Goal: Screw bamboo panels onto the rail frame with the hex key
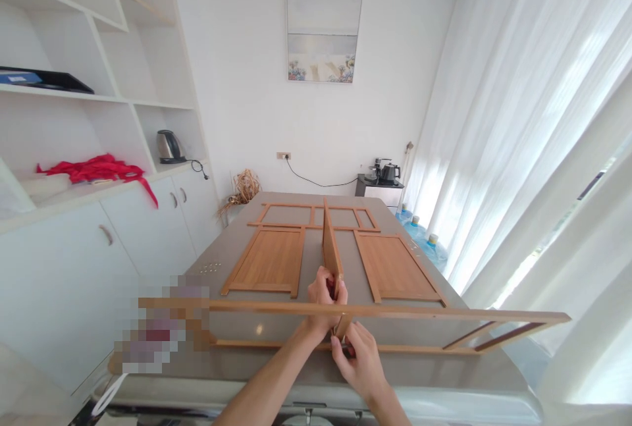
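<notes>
A long, narrow wooden frame [419, 311] stands on its edge across the near side of the table. Behind it, a wooden panel [330, 241] stands upright and points away from me, its near end close to the frame's middle crossbar [342, 326]. My left hand [326, 291] reaches through the frame, its fingers closed around the near end of the panel. At the crossbar, my right hand [363, 357] is closed, with thumb and fingers pinching it from the near side. Its fingertips are partly hidden, and any small part in them cannot be made out.
Two wooden panels [269, 258] [399, 265] lie flat either side, with another open frame [289, 215] beyond. Small metal pieces [210, 268] lie on the grey table [311, 268] at left. A blurred patch [158, 334] covers something at the frame's left end. Water bottles [432, 248] stand right.
</notes>
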A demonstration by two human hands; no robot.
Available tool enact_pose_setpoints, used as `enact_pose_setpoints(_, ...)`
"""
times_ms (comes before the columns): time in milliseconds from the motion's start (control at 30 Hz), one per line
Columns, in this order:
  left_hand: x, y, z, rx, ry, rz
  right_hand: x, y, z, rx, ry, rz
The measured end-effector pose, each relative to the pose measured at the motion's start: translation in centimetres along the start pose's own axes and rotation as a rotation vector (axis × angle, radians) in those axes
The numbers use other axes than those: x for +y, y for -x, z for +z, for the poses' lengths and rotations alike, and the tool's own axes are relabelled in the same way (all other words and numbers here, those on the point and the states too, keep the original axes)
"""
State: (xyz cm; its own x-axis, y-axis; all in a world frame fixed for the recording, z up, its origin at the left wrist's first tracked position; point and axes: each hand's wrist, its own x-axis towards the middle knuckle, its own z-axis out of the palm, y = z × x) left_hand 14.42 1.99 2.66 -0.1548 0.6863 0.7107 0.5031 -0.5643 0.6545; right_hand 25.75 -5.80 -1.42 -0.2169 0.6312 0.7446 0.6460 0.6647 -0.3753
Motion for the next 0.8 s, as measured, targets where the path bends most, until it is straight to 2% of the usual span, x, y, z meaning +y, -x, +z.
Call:
enact_pose_setpoints(200, 0.2, 0.1, -0.4, -0.01, -0.022, -0.014, -0.6, -0.4, 0.0, 0.036, 0.047, -0.006)
enact_pose_setpoints(433, 0.7, -0.2, -1.2, -0.053, -0.015, -0.031, 0.0, -1.7, 0.3, 0.007, 0.105, -0.129)
enact_pose_setpoints(600, 0.9, -0.7, -2.3, -0.174, 0.041, 0.023, 0.6, -2.1, 0.0, -0.018, 0.148, -0.145)
enact_pose_setpoints(800, 1.6, -2.1, -4.9, -0.336, 0.035, 0.054, 0.2, -2.2, 0.1, -0.011, 0.112, -0.063)
